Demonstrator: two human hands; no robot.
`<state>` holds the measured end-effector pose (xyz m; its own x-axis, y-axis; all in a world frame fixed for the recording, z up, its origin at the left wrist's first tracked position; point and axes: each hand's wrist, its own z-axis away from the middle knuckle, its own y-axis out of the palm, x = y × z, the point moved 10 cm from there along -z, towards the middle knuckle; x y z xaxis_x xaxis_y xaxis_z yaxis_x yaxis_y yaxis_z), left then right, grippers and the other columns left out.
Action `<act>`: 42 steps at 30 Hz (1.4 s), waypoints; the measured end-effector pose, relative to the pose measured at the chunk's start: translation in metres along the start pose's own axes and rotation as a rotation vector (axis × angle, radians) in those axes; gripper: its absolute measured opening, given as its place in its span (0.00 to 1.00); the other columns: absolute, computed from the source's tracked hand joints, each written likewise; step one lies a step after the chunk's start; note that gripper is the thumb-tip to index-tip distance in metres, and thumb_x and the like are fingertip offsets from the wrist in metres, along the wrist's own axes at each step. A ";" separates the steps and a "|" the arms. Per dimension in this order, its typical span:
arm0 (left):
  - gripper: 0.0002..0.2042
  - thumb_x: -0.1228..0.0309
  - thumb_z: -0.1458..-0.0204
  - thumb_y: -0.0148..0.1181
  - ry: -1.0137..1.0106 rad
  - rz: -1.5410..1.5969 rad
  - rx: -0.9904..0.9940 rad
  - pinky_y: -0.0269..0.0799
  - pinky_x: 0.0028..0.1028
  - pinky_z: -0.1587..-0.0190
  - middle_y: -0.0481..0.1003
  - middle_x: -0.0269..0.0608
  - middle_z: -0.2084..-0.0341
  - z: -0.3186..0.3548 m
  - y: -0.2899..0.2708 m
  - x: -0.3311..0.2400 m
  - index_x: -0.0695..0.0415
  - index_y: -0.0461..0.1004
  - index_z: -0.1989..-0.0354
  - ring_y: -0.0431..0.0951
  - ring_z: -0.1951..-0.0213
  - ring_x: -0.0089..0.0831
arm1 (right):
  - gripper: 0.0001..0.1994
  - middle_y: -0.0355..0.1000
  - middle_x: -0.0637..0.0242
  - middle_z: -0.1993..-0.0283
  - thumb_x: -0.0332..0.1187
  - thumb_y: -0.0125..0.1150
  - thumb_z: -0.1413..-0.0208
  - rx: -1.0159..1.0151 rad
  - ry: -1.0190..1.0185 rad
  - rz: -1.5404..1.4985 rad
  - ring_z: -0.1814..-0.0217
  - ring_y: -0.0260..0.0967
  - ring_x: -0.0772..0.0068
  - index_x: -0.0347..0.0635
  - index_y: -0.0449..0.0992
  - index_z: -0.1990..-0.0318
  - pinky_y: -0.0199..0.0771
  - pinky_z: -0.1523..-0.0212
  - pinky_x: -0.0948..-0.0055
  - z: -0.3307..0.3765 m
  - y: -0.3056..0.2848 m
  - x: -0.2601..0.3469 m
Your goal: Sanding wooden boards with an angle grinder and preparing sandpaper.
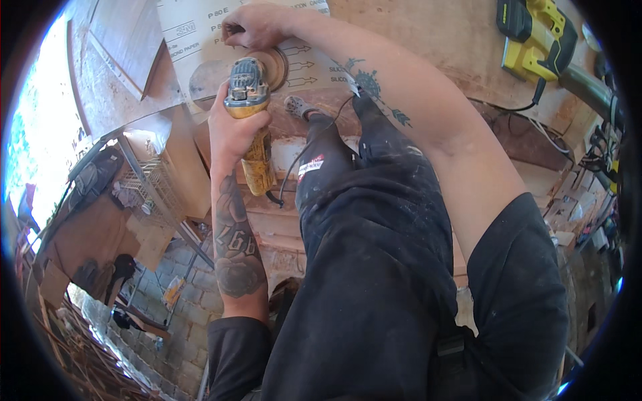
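My left hand (231, 127) is wrapped round the body of a yellow angle grinder (257, 164), whose grey head points away from me. Under and beside that head a round brown disc (275, 69) rests over a large pale sheet of sandpaper (304, 40), printed backing up, with arrows on it. Left of the grinder head, a darker round patch (208, 81) shows at the sheet's near edge. My right hand (255, 25) reaches across to the sheet just beyond the disc, its fingers curled together. Whatever those fingers may hold is hidden.
A wooden worktop (414, 30) carries the sheet. At its far right stands a yellow and black power tool (538, 43) with a cable. A flat wooden panel (127, 50) lies far left. The grinder's black cord (287, 175) loops near my legs. A wire basket (144, 180) is below left.
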<state>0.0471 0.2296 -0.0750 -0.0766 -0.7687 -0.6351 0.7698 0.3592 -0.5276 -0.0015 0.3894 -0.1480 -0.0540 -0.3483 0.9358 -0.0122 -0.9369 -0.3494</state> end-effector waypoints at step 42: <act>0.35 0.68 0.66 0.74 0.032 -0.078 -0.080 0.79 0.37 0.49 0.84 0.49 0.60 0.003 -0.012 -0.019 0.58 0.75 0.41 0.86 0.56 0.41 | 0.13 0.84 0.63 0.62 0.37 0.66 0.35 0.130 0.173 -0.352 0.61 0.80 0.74 0.36 0.83 0.53 0.80 0.55 0.70 0.004 -0.017 -0.007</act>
<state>0.0408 0.2383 -0.0549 -0.1556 -0.7794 -0.6069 0.7074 0.3410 -0.6192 0.0032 0.4082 -0.1485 -0.2358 -0.0059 0.9718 0.0660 -0.9978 0.0100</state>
